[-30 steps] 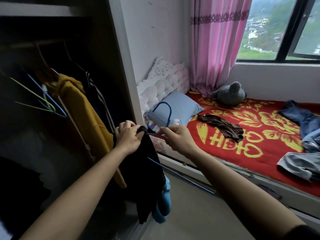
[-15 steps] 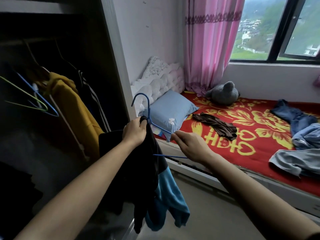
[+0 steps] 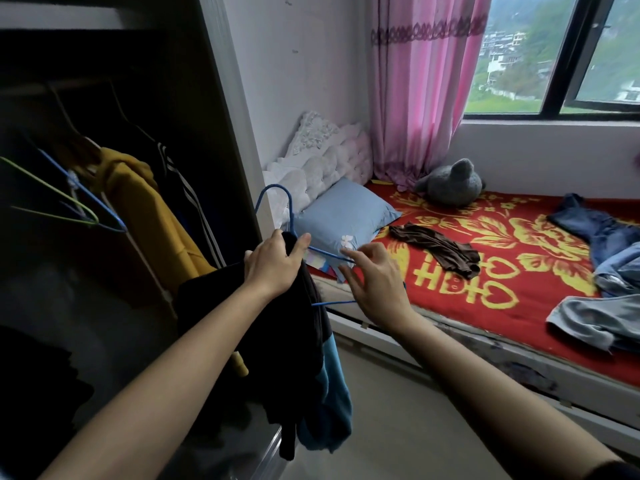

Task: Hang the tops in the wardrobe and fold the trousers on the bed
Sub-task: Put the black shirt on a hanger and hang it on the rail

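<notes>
centre frame, left grip [image 3: 273, 261] clutches black top [image 3: 277, 341] and blue hanger [image 3: 291, 216] neck beside wardrobe [image 3: 221, 116] at left; right grip [image 3: 374, 285] pinches the hanger's wire arm. jeans [image 3: 595, 226] lie on bed [image 3: 450, 271], right.

At centre frame, a black top [image 3: 263, 327] with a teal-blue panel is on a blue wire hanger [image 3: 291, 209]. At left are a mustard-yellow top [image 3: 152, 216], a black garment with white stripes [image 3: 180, 181] and a lime-green hanger [image 3: 48, 188]. At right, a red bedspread [image 3: 512, 271] is patterned with yellow flowers and hearts. On it lie a pale blue pillow [image 3: 346, 216], a brown garment [image 3: 436, 249] and blue denim jeans [image 3: 595, 226]. A pink curtain [image 3: 422, 81] hangs above.
</notes>
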Tool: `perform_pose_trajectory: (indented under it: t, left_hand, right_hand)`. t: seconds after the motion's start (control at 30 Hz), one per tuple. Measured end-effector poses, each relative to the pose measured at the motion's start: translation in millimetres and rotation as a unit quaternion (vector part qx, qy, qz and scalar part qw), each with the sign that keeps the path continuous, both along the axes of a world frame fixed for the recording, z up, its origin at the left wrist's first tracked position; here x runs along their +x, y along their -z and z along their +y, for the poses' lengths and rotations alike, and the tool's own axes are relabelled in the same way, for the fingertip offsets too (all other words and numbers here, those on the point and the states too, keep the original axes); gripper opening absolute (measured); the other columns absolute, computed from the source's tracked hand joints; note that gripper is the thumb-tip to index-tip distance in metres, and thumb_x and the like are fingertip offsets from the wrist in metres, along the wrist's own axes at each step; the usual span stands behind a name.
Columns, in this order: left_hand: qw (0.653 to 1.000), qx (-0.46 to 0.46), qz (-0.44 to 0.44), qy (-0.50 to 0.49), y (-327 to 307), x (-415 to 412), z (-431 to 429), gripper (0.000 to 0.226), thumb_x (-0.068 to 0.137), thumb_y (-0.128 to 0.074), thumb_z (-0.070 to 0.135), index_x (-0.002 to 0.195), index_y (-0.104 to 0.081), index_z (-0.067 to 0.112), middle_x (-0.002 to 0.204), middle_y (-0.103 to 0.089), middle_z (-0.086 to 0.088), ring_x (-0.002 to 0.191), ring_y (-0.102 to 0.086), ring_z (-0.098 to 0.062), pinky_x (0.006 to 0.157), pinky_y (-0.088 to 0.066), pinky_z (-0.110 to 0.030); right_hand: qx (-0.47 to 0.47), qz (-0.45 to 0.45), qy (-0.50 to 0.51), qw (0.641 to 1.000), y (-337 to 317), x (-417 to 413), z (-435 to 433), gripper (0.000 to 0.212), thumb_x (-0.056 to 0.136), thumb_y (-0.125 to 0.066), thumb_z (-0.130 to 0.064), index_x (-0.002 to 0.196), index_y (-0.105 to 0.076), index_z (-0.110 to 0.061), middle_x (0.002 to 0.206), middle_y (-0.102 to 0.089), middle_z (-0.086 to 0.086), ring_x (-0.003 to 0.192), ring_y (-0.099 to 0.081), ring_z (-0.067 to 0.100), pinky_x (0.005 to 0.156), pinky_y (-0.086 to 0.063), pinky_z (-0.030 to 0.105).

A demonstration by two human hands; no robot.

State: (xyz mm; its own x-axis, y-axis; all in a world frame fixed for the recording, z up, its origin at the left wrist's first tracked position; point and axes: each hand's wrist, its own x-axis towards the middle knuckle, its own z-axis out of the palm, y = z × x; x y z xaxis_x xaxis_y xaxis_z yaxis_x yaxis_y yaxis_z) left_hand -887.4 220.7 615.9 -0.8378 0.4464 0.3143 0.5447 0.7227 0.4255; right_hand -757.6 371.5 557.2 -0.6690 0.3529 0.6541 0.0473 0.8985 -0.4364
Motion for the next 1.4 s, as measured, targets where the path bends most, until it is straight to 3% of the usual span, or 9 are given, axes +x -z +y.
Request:
perform_pose_trajectory:
  t: [0.13, 0.3, 0.67, 0.77, 0.87, 1.0, 1.1, 1.2, 1.4]
  left_hand:
    - [0.999, 0.03, -0.02, -0.035, -2, -3, 6, 0.056, 0.095, -0.032, 0.063, 0.107, -0.054, 0.013, 0.116, -0.065, -0.011, 0.114, -0.056, -0.035, 0.095, -0.03, -0.047]
    - [0.995, 0.091, -0.041, -0.029, -13, -3, 11, 0.044, 0.097, -0.038, 0.054, 0.103, -0.054, 0.014, 0.116, -0.065, -0.011, 0.114, -0.056, -0.034, 0.099, -0.033, -0.047]
    - [0.954, 0.274, -0.122, 0.014, -18, -10, 13, 0.033, 0.092, -0.048, 0.051, 0.093, -0.056, 0.019, 0.092, -0.063, 0.002, 0.096, -0.061, -0.027, 0.081, -0.045, -0.036]
    - [0.95, 0.289, -0.115, 0.017, -25, -14, 12, 0.029, 0.089, -0.048, 0.053, 0.082, -0.05, 0.025, 0.084, -0.059, 0.008, 0.091, -0.06, -0.023, 0.074, -0.04, -0.033]
    - [0.956, 0.276, -0.097, 0.016, -31, -17, 8, 0.029, 0.09, -0.048, 0.051, 0.081, -0.049, 0.024, 0.083, -0.058, 0.006, 0.09, -0.06, -0.026, 0.077, -0.045, -0.037]
    - [0.962, 0.256, -0.09, 0.012, -35, -21, 3, 0.029, 0.093, -0.047, 0.048, 0.082, -0.048, 0.021, 0.077, -0.055, 0.005, 0.089, -0.061, -0.031, 0.08, -0.047, -0.043]
    - [0.962, 0.259, -0.088, 0.011, -35, -19, 4, 0.029, 0.094, -0.048, 0.047, 0.083, -0.049, 0.02, 0.078, -0.056, 0.005, 0.089, -0.061, -0.031, 0.08, -0.046, -0.042]
    - [0.96, 0.263, -0.09, 0.015, -35, -15, 8, 0.03, 0.094, -0.048, 0.047, 0.085, -0.05, 0.019, 0.081, -0.058, 0.002, 0.09, -0.061, -0.03, 0.082, -0.049, -0.043]
    - [0.961, 0.259, -0.095, 0.011, -28, -17, 6, 0.03, 0.094, -0.048, 0.048, 0.087, -0.05, 0.019, 0.082, -0.057, 0.002, 0.091, -0.061, -0.031, 0.08, -0.047, -0.041]
  right_hand:
    - [0.129, 0.071, -0.037, 0.988, 13, -4, -22, 0.038, 0.093, -0.062, -0.036, 0.126, -0.06, -0.019, 0.112, -0.055, 0.006, 0.101, -0.053, 0.024, 0.084, -0.042, 0.039]
    - [0.019, -0.148, -0.206, 0.967, 37, -13, -35, 0.056, 0.093, -0.06, -0.03, 0.144, -0.044, -0.014, 0.135, -0.049, 0.005, 0.119, -0.054, 0.024, 0.097, -0.047, 0.037]
    - [-0.117, -0.167, -0.237, 0.95, 53, -23, -43, 0.06, 0.082, -0.071, -0.026, 0.133, -0.042, -0.015, 0.116, -0.058, 0.0, 0.107, -0.054, 0.012, 0.089, -0.035, 0.012]
    - [-0.155, -0.257, -0.219, 0.929, 58, -21, -39, 0.055, 0.084, -0.069, -0.041, 0.13, -0.043, -0.022, 0.1, -0.067, -0.008, 0.093, -0.061, 0.009, 0.08, -0.044, 0.022]
    - [-0.003, -0.325, -0.12, 0.938, 58, -23, -29, 0.038, 0.09, -0.053, -0.052, 0.115, -0.057, -0.024, 0.108, -0.061, 0.001, 0.1, -0.062, 0.026, 0.078, -0.049, 0.035]
    - [0.034, -0.229, -0.073, 0.97, 61, -21, -16, 0.026, 0.086, -0.055, -0.043, 0.103, -0.052, -0.023, 0.105, -0.047, 0.001, 0.091, -0.059, 0.028, 0.066, -0.045, 0.035]
    - [0.019, -0.11, -0.089, 0.99, 61, -25, -12, 0.044, 0.085, -0.062, -0.035, 0.123, -0.049, -0.019, 0.121, -0.047, 0.002, 0.104, -0.051, 0.021, 0.08, -0.047, 0.032]
    - [0.035, -0.123, -0.094, 0.987, 57, -31, -14, 0.054, 0.086, -0.064, -0.032, 0.136, -0.049, -0.021, 0.129, -0.055, 0.0, 0.112, -0.05, 0.02, 0.086, -0.048, 0.034]
    - [-0.012, -0.195, -0.139, 0.971, 66, -28, -16, 0.02, 0.099, -0.051, -0.04, 0.086, -0.048, -0.024, 0.089, -0.064, 0.001, 0.085, -0.061, 0.025, 0.064, -0.038, 0.033]
